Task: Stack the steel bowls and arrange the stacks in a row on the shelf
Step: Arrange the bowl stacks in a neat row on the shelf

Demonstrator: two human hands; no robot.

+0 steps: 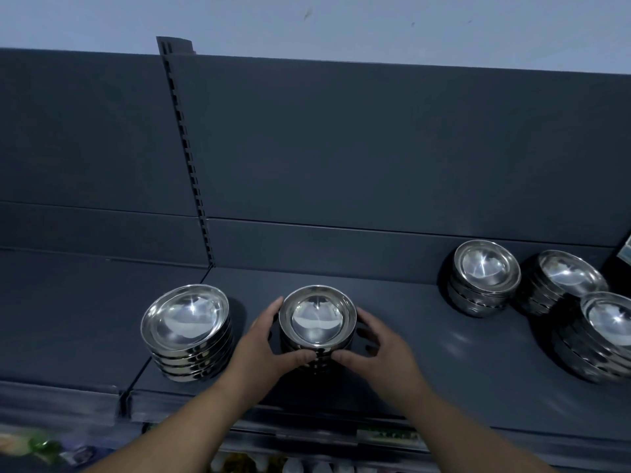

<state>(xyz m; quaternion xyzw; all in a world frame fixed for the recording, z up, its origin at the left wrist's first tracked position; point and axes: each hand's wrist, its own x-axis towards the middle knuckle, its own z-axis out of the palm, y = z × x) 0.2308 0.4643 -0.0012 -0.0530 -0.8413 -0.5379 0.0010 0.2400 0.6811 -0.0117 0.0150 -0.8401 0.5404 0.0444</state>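
A stack of steel bowls (317,319) stands in the middle of the dark shelf (426,353). My left hand (264,346) grips its left side, thumb curled round the front. My right hand (379,346) holds the right side the same way. To the left stands another stack of steel bowls (186,331), apart from my hands. At the right there are three more: a back stack (485,276), a second stack (566,279) beside it, and a nearer stack (606,332) cut off by the frame edge.
The shelf's dark back panel (375,148) rises behind the bowls, with a slotted upright (186,148) at the left. A lower shelf with packaged goods (44,445) shows below the front edge. Bare shelf lies between the middle stack and the right stacks.
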